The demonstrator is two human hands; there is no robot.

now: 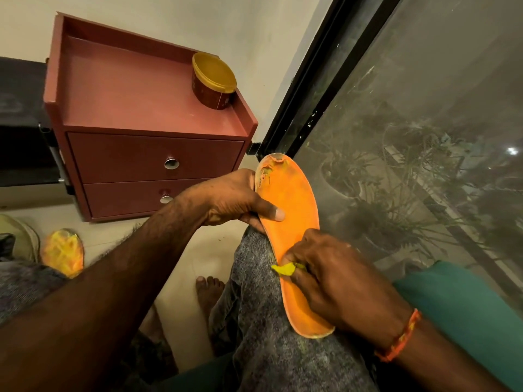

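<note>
Orange insole (pixel 294 199), head view: it lay lengthwise over the right knee (pixel 254 264), in grey jeans, with one end pointing far and the other near. The far end was worn, its top layer torn and showing paler patches.

Left hand (pixel 226 202): gripped the insole's far half from the left. The thumb (pixel 271 212) was pressed flat on the orange face and the fingers were curled behind, out of sight.

Right hand (pixel 331 270): fingers curled, pinching a yellow scrap (pixel 285 269) against the insole's left edge about midway along. I could not tell whether the scrap was cloth or foam. The hand covered the insole's right edge there. An orange thread band (pixel 402 335) sat on that wrist.

Surroundings:
- A second insole (pixel 62 251), mottled yellow and orange, lay on the floor at near left, well apart from the hands.
- A bare foot (pixel 209 290) rested on the floor between the legs.
- A red-brown cabinet (pixel 127 94) with two drawers stood at far left, and a brown tub (pixel 212 80) with a yellow lid stood at the right of its top.
- A meshed window (pixel 424 137) filled the right side, with plants dim behind it.
- A green cushion (pixel 467 321) lay at near right.
</note>
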